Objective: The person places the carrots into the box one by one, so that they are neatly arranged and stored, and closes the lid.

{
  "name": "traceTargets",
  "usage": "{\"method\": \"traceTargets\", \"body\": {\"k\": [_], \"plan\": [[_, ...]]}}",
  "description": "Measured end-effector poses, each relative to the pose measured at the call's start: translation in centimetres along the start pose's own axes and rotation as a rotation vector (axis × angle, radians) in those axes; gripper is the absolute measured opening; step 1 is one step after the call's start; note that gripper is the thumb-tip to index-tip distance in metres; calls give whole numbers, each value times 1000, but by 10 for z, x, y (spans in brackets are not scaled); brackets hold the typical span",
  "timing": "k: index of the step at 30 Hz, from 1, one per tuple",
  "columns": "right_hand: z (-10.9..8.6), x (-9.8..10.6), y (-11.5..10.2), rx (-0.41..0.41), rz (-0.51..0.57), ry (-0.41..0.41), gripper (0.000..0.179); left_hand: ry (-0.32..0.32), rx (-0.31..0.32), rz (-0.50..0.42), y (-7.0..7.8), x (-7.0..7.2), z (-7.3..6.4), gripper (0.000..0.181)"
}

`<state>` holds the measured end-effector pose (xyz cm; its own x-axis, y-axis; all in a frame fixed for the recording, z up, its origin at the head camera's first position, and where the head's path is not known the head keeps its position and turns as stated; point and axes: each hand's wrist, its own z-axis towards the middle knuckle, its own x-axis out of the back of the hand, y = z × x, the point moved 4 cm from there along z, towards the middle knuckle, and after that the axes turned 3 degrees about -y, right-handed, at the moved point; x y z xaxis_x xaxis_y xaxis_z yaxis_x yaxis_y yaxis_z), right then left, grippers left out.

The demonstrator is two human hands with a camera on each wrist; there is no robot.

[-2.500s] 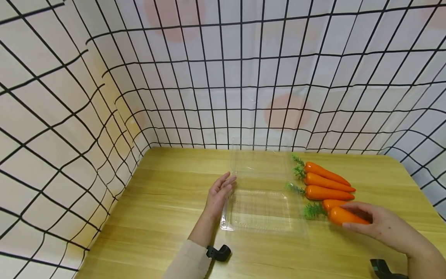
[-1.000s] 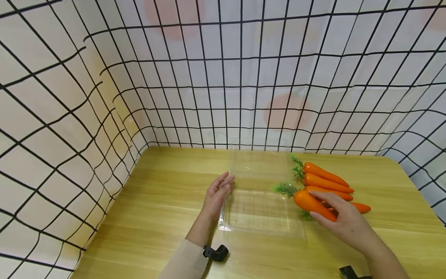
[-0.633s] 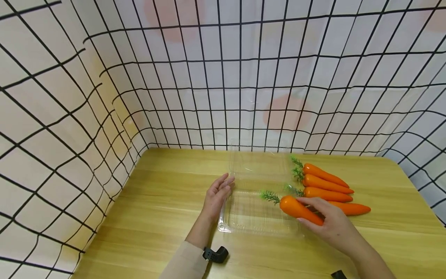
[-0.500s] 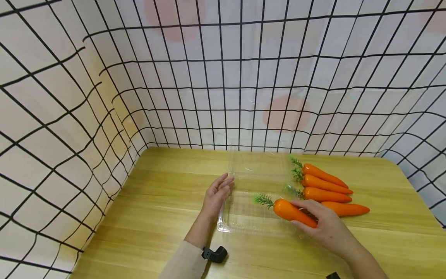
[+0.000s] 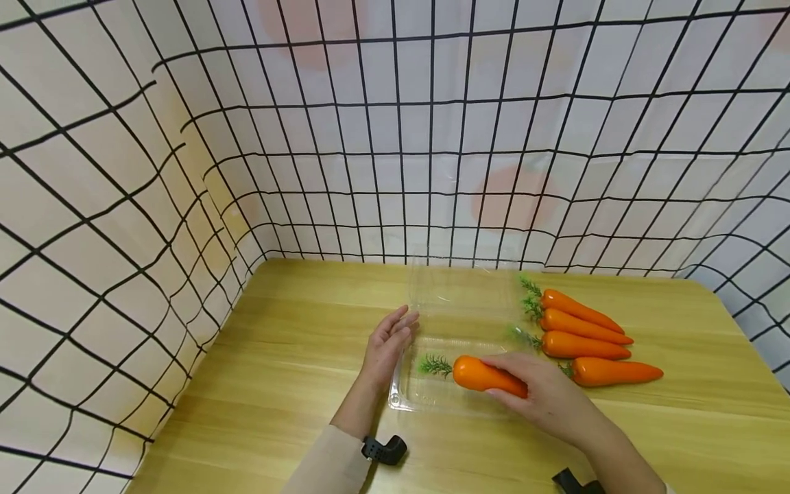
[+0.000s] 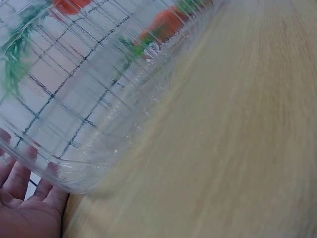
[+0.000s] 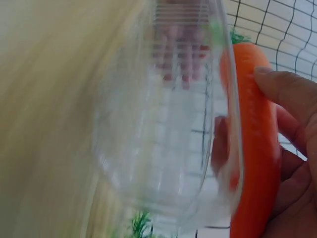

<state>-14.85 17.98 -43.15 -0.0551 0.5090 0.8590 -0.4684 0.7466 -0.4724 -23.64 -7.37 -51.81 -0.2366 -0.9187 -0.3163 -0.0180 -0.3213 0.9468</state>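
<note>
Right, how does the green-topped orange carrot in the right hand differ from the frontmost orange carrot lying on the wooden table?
The held orange carrot is over the clear plastic box, gripped by the right hand; the lying orange carrot rests on the wooden table. In the head view, the held carrot's tip is hidden, while the lying carrot's shows. Both are orange with green tops.

From here I see a wooden table [image 5: 284,377]. Behind it rises a white back wall [image 5: 413,175] with black gridlines [image 5: 395,130] and faint pink circles [image 5: 515,199]; similar side walls [image 5: 86,178] flank it.
</note>
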Motion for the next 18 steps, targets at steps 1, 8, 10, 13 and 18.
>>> {"method": "traceTargets", "body": {"k": [1,8,10,13,18], "plan": [[2,-1,-2,8,6,-13,46,-1,0,1,0,0,0,54],[12,-12,-11,43,34,-107,45,10,1,-8,-1,-1,-1,53],[14,-15,-13,39,42,-139,43,9,-2,-1,-1,-1,-1,53],[17,-20,-14,25,34,-182,42,5,-6,7,-1,0,0,54],[20,-25,-16,3,23,-219,42,-5,-9,9,-1,0,0,54]]}}
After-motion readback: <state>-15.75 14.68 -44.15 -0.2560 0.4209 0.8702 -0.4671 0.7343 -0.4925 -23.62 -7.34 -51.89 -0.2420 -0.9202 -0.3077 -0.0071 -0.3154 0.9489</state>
